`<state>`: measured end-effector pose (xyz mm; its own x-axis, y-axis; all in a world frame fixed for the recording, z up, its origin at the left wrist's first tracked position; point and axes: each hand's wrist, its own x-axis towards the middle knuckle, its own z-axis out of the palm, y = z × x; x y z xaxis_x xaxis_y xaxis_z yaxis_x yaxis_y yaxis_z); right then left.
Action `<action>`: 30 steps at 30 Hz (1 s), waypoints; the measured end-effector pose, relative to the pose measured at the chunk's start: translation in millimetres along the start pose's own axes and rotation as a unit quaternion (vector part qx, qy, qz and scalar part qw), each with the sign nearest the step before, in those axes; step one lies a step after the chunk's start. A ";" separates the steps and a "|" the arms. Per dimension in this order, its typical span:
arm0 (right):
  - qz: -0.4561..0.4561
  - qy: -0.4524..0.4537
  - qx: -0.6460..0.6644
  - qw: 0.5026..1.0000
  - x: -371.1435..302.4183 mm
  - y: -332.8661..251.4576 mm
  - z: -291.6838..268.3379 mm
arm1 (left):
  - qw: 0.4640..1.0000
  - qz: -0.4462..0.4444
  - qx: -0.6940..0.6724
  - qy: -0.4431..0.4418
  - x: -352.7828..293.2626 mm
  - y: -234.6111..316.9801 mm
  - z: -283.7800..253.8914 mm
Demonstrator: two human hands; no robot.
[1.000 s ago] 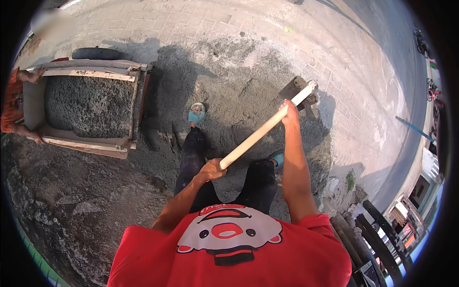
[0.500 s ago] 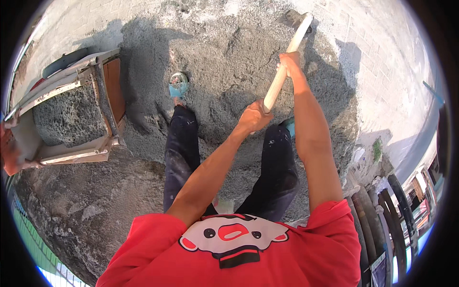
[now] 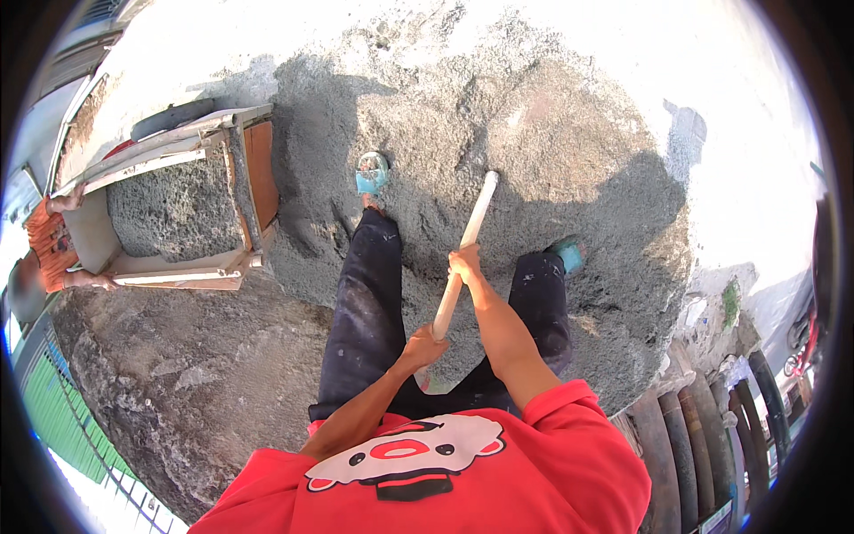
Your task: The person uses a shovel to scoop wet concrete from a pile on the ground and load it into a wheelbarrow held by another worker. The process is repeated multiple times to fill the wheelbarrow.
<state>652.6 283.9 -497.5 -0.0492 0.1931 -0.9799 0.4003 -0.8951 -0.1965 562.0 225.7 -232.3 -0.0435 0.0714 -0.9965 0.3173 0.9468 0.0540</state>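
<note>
The pale wooden handle [image 3: 463,258] has swung nearer and steeper, both hands [image 3: 463,263] clamped around it, right above left [image 3: 423,345], its far end driving into the grey sand heap [image 3: 551,160] for leverage.

No packages, labels, signs or screens appear anywhere around the grey sand heap [image 3: 534,151] at this worksite.
</note>
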 end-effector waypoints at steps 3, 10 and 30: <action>0.067 -0.015 0.120 0.990 -32.9 -41.2 -20.6 | 1.000 0.006 -0.017 -0.017 -9.5 19.7 6.9; 0.100 -0.047 0.185 0.977 -106.1 -81.3 -77.4 | 0.991 0.097 0.088 -0.038 -116.6 108.5 -34.9; 0.019 0.025 0.470 0.882 -172.4 -209.4 186.6 | 0.921 0.234 0.286 0.119 -371.0 -121.6 -462.7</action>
<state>406.5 363.0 -293.6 -0.0024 0.1518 -0.9884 -0.5366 -0.8343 -0.1268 101.3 229.2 160.3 0.0414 0.5613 -0.8266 0.7986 0.4785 0.3649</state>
